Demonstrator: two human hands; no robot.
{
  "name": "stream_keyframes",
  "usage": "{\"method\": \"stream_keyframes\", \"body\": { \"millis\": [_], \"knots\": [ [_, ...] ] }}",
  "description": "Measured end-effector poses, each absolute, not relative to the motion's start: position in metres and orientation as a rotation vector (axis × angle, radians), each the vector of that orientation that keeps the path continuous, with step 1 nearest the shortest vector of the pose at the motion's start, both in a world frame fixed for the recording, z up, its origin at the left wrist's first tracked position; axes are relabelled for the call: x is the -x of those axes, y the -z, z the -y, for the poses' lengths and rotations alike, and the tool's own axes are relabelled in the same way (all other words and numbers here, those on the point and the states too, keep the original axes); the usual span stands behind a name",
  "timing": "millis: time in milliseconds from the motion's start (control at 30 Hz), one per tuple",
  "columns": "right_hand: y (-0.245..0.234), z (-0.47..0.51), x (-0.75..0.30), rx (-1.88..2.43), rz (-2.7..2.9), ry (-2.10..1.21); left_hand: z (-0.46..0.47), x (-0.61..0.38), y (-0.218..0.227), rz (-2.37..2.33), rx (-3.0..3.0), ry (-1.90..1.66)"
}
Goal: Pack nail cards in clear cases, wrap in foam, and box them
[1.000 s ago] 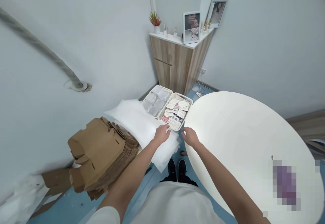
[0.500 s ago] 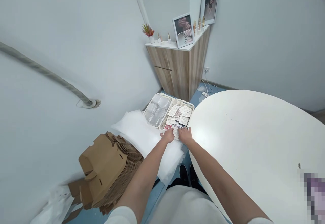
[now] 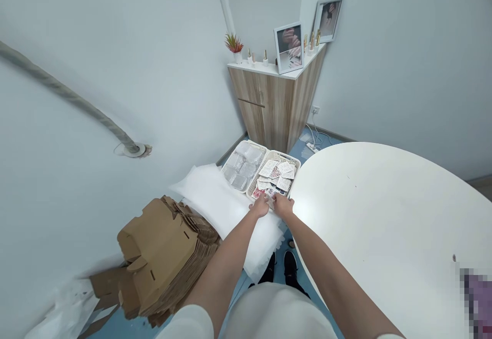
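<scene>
My left hand and my right hand meet at the near end of a white lattice basket. Their fingers are pinched together on a small pale card between them; its exact kind is hard to make out. Printed cards lie loosely piled in this basket, with red and dark printed pieces at the near end. Touching it on the left is a second white basket, which holds several clear plastic boxes.
A white round table stands on my right. White foam sheets lie in front of the baskets, and flattened cardboard boxes are stacked at left. Behind stands a wooden cabinet with picture frames and a plant. A power strip lies on the floor.
The view has shifted slightly, so the baskets and cabinet appear a little further right. Both hands stay at the near end of the card basket, and the fingers have drawn closer round the pale card.
</scene>
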State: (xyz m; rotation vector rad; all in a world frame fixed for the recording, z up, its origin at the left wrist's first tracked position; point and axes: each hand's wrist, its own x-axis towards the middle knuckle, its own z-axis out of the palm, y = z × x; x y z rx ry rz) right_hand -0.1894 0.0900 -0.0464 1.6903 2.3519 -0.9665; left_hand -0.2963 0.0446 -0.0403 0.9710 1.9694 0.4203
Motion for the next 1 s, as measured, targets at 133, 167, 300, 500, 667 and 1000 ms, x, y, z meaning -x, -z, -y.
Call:
{"method": "stream_keyframes", "body": {
  "millis": [133,167,300,500,667,1000],
  "knots": [
    [0.038,-0.086,0.189,-1.912,-2.336,1.203,-0.032,0.298,0.031,-2.013,-0.951,-0.618],
    [0.036,-0.084,0.189,-2.000,-2.326,1.303,-0.027,0.299,0.028,-2.046,-0.943,-0.690],
    [0.022,-0.070,0.183,-2.310,-2.145,1.919,-0.010,0.298,0.022,-2.080,-0.815,-1.041],
    [0.001,-0.025,0.161,-2.360,-1.581,2.680,0.005,0.286,0.014,-1.617,-0.732,-1.243],
    [-0.010,0.016,0.133,-2.316,-1.451,2.720,0.016,0.268,0.011,-1.401,-0.794,-1.197],
    [-0.003,0.061,0.053,-2.405,-1.856,2.487,0.039,0.206,0.021,-1.288,-0.834,-1.077]
  ]
}}
